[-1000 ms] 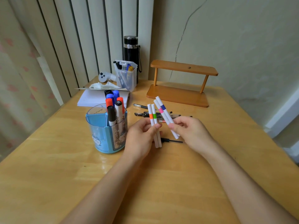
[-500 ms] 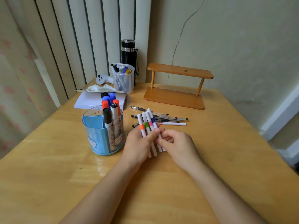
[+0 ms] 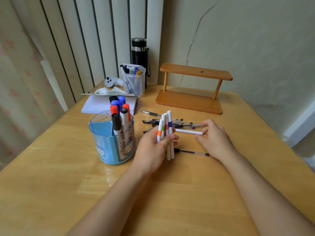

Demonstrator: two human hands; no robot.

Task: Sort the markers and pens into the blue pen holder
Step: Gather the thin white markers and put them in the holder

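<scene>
My left hand (image 3: 153, 149) grips a bunch of several thin white markers (image 3: 165, 128) with orange, green, pink and blue bands, held nearly upright just right of the blue pen holder (image 3: 109, 147). The holder stands on the table with several thick whiteboard markers (image 3: 120, 116) in one compartment; its left compartment looks empty. My right hand (image 3: 214, 137) reaches over the pile of pens (image 3: 163, 122), its fingertips at the end of a white marker (image 3: 188, 132) lying flat. A clear black pen (image 3: 190, 152) lies between my hands.
A wooden two-tier rack (image 3: 192, 92) stands at the back right. A white notepad (image 3: 102, 103), crumpled tissue, a white controller (image 3: 110, 81), a clear pencil case (image 3: 134, 81) and a black flask (image 3: 139, 55) crowd the back left. The table edge drops off at the right.
My right hand let go of the bunch and moved right to the lying white marker. All the banded markers now sit in my left hand, raised a little.
</scene>
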